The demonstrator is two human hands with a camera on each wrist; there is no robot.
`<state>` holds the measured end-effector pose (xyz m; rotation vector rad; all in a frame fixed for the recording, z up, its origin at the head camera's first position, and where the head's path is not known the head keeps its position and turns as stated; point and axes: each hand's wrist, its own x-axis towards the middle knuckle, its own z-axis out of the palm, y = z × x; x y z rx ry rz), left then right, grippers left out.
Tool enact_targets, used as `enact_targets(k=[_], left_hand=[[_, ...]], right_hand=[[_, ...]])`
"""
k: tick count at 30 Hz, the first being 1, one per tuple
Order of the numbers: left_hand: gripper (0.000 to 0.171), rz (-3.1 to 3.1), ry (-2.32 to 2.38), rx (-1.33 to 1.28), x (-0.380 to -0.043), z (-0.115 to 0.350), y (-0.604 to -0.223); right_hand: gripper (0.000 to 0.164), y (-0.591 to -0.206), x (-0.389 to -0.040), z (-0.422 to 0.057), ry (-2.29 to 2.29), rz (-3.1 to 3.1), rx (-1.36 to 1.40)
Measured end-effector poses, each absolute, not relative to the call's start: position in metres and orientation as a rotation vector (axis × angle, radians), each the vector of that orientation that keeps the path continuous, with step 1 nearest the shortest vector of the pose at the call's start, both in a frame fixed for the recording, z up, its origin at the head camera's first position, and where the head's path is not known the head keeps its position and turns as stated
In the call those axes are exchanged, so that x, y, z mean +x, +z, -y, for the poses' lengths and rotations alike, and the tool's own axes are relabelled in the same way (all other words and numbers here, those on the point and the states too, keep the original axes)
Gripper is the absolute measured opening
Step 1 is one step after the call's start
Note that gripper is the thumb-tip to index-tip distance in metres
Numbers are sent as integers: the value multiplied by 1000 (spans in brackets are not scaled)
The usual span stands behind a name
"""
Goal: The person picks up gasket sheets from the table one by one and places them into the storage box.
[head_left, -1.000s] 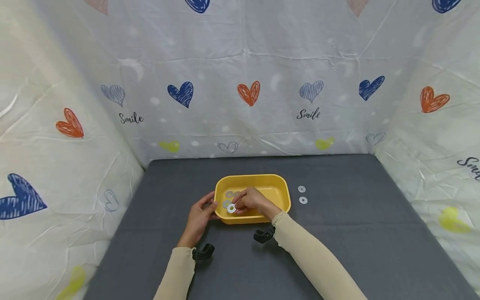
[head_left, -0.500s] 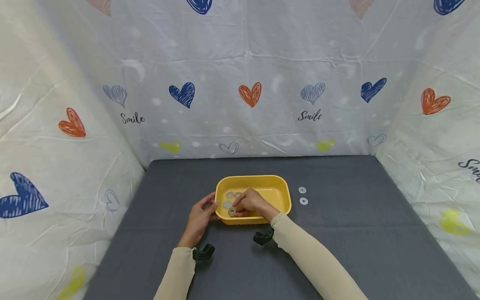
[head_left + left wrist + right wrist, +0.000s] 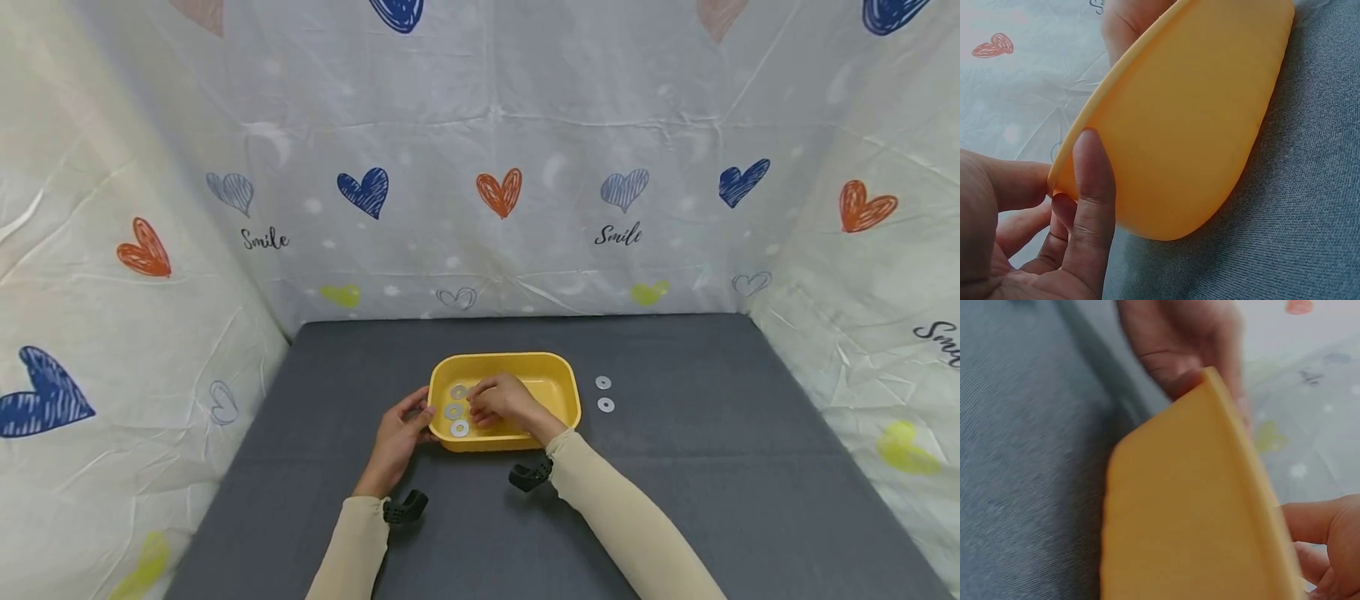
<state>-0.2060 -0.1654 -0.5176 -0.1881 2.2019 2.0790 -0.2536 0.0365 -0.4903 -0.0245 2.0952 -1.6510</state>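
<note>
My left hand (image 3: pixel 397 433) grips the left end of a yellow plastic tray (image 3: pixel 564 408); in the left wrist view its thumb (image 3: pixel 1092 165) presses the outer wall just under the rim. Inside the tray, several flat round metal washers lie toward the left: a rear one (image 3: pixel 459 392), a middle one (image 3: pixel 453 412) and a front one (image 3: pixel 460 428). Beside them my right hand (image 3: pixel 506 400) hovers low over the tray floor, fingers loosely bent, with no washer showing in them. The tray wall hides its fingertips in the right wrist view, where the hand (image 3: pixel 1335 544) appears at the right.
Two more washers lie on the dark grey cloth right of the tray, a far one (image 3: pixel 603 382) and a near one (image 3: pixel 606 405). Black wrist cameras sit on both wrists. White heart-printed sheets (image 3: pixel 555 242) stand behind and at both sides of the table (image 3: pixel 675 500).
The washer my right hand pinched was set down in the tray's front left part and let go. That hand has drawn slightly right of it. My left hand keeps its hold on the tray.
</note>
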Motion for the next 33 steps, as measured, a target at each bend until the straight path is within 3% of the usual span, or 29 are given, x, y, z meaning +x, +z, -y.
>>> enact_targets(k=[12, 33], left_hand=[[48, -2191, 2069, -208, -207, 167, -515], [48, -2188, 2076, -213, -205, 166, -518]], right_hand=[[30, -463, -242, -60, -1783, -2020, -90], [21, -453, -217, -110, -1818, -2175, -119]])
